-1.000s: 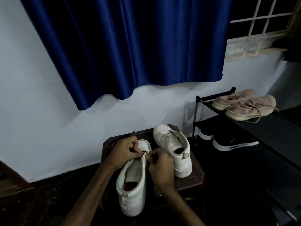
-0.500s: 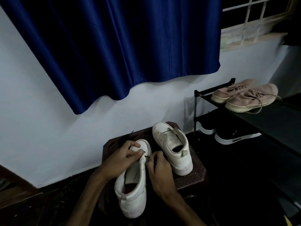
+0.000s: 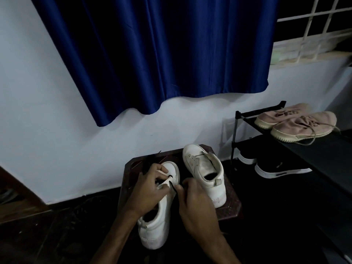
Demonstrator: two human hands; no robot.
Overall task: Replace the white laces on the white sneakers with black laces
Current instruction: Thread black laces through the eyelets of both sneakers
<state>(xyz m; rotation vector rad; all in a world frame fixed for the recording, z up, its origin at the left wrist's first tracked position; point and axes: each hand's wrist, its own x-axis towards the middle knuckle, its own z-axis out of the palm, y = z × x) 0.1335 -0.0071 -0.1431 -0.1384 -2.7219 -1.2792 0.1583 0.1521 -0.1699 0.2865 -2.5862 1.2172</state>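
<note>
Two white sneakers rest on a small dark wooden stool (image 3: 231,211). The near sneaker (image 3: 158,223) lies heel toward me, toe toward the wall. My left hand (image 3: 148,189) grips its eyelet flap near the toe. A black lace (image 3: 173,184) runs through the lowest eyelets, and my right hand (image 3: 192,199) pinches its free end beside the flap. The far sneaker (image 3: 204,172) stands to the right with no lace visible. More black lace (image 3: 147,164) lies on the stool behind my left hand.
A black shoe rack (image 3: 236,130) stands to the right, with pink sneakers (image 3: 297,124) on top and black shoes (image 3: 276,168) below. A blue curtain (image 3: 152,54) hangs on the white wall behind. The floor is dark, with cables at left.
The camera has tilted slightly. My right hand has drawn the black lace out from the eyelet toward me; my left hand has kept its hold on the flap.
</note>
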